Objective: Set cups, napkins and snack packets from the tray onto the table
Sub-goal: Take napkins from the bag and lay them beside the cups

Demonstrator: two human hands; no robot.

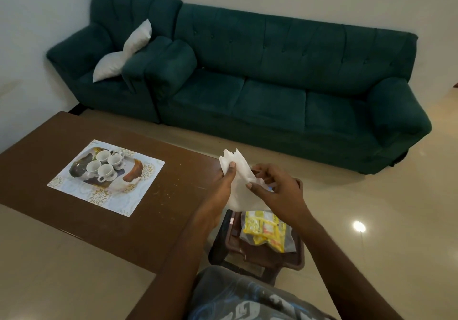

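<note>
Napkin (241, 171), thin crumpled white paper, pinched between left hand (223, 185) and right hand (277, 192).

light: room showing moderately dim, soft and even, warm tint | glare: round hot spot blowing out on glossy floor (359, 226) | shadows: falling faint and soft beside table (173, 185) | lens: wide-angle bowing sofa (272, 96) at edges | focus: centre reading sharp, corners softening
</note>
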